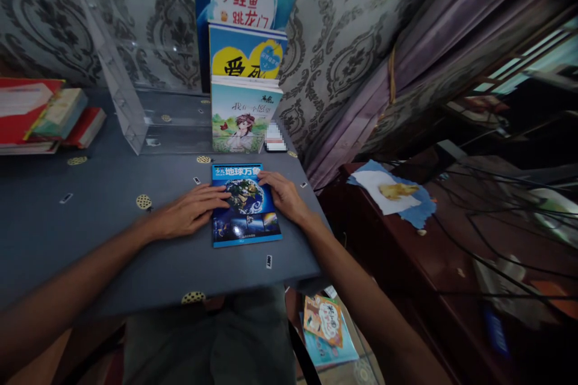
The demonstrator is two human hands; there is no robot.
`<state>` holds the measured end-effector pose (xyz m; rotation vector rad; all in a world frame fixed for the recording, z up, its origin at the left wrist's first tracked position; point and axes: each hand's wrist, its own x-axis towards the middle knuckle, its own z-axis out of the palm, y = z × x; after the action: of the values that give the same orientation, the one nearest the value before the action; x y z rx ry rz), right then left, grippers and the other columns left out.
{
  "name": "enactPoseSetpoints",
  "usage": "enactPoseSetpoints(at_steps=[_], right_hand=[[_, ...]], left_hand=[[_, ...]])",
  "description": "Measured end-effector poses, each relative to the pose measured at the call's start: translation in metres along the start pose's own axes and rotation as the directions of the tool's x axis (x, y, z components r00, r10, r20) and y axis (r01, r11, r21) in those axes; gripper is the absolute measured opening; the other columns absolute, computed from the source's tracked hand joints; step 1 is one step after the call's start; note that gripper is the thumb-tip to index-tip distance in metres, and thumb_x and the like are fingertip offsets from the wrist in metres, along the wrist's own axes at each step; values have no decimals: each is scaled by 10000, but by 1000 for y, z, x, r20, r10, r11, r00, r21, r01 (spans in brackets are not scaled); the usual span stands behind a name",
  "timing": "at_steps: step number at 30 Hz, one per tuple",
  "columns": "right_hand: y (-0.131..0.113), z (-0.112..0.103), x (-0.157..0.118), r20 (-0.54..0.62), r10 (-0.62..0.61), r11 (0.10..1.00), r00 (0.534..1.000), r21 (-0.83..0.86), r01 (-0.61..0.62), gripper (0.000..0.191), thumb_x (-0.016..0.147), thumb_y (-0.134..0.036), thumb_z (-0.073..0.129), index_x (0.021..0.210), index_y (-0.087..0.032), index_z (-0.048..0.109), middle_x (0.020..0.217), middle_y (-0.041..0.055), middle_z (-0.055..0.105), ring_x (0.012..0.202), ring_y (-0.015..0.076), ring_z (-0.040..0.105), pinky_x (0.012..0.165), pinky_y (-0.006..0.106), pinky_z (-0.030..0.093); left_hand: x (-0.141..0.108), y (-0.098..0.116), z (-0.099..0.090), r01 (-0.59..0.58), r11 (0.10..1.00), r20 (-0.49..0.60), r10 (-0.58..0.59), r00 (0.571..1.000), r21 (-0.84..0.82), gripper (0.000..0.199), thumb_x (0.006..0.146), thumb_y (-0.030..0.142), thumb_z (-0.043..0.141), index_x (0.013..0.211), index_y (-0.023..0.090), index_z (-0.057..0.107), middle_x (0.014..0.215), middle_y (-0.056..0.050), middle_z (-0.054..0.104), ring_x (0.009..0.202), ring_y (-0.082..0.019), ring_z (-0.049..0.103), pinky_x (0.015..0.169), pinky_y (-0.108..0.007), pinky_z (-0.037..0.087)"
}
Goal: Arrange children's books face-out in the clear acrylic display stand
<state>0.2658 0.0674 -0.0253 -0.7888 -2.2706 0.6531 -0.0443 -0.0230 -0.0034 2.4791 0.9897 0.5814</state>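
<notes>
A blue book [246, 225] with a picture of the Earth and Chinese lettering on its cover lies closed on the grey tabletop. My left hand [189, 210] rests flat at its left edge, the outstretched fingertips on the cover. At the upper right edge, my right hand [284, 195] has its fingers bent over the book, the tips near the title. The undersides of both hands are hidden.
Behind the book, a clear acrylic rack [176, 141] holds several upright books [244, 123]. More books [67, 117] are stacked at the left. A dark red cabinet [379, 240] with loose cables stands at the right, and books [323, 325] lie below the table.
</notes>
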Motion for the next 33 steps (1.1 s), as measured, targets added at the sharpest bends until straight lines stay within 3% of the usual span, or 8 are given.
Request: enactPoseSetpoints(at_steps=[6, 10, 13, 16, 21, 26, 29, 33], right_hand=[[-28, 13, 15, 28, -46, 998, 999, -43, 47, 385, 1011, -194, 428, 1338, -248, 625, 1343, 115, 666, 1331, 268, 568, 1136, 523, 450], [-59, 45, 45, 196, -86, 996, 977, 32, 82, 482, 1064, -366, 423, 1535, -263, 434, 1519, 96, 549, 1439, 245, 476, 1227, 496, 356], [-70, 63, 66, 315, -64, 998, 947, 24, 60, 525, 1074, -475, 387, 1557, -270, 395, 1575, 86, 497, 1496, 244, 410, 1272, 517, 256], [-70, 69, 77, 361, -33, 999, 932, 9, 32, 562, 1078, -519, 347, 1560, -232, 382, 1577, 112, 495, 1480, 247, 438, 1284, 541, 196], [-52, 59, 71, 298, -11, 998, 954, -57, 29, 531, 1083, -496, 355, 1539, -228, 402, 1544, 125, 533, 1467, 240, 457, 1270, 538, 227], [-15, 26, 51, 145, 87, 989, 986, -134, -68, 476, 1070, -471, 422, 1483, -242, 475, 1481, 127, 595, 1404, 271, 528, 1241, 586, 269], [3, 9, 44, 91, 142, 987, 986, -91, -134, 441, 1073, -453, 394, 1412, -219, 553, 1415, 126, 647, 1341, 285, 582, 1228, 604, 288], [15, -2, 44, 87, 133, 990, 987, 35, -137, 487, 1071, -493, 348, 1368, -207, 607, 1383, 112, 669, 1305, 262, 608, 1180, 529, 401]], left_hand=[[1, -3, 3, 131, 988, -65, -126, 990, 77, 406, 1032, 451, 460, 1361, 282, 627, 1572, -92, 511, 1500, -307, 395, 1240, -597, 273], [0, -7, 6, 118, 987, -99, -108, 989, 107, 422, 1018, 485, 479, 1334, 254, 637, 1532, -123, 544, 1462, -324, 444, 1225, -597, 308], [-1, -10, 7, 101, 988, -113, -88, 990, 116, 385, 999, 482, 517, 1255, 246, 680, 1411, -118, 639, 1382, -327, 522, 1214, -581, 343], [-2, -12, 8, 98, 988, -112, -84, 990, 123, 410, 997, 498, 509, 1268, 243, 681, 1385, -121, 654, 1359, -336, 539, 1208, -587, 350], [-1, -14, 12, 94, 990, -142, -79, 987, 105, 452, 1012, 524, 470, 1363, 292, 634, 1494, -103, 587, 1422, -323, 492, 1223, -596, 316], [-2, -16, 13, 90, 978, -127, -67, 990, 189, 457, 1035, 525, 417, 1374, 301, 626, 1535, -95, 556, 1461, -308, 458, 1204, -587, 343], [-2, -16, 11, 86, 977, -134, -60, 989, 196, 453, 1029, 526, 428, 1373, 307, 626, 1531, -91, 561, 1459, -312, 463, 1195, -584, 357], [4, -11, 7, 106, 989, -160, -88, 983, 105, 440, 1000, 532, 483, 1322, 290, 659, 1475, -99, 612, 1416, -326, 510, 1220, -605, 305]])
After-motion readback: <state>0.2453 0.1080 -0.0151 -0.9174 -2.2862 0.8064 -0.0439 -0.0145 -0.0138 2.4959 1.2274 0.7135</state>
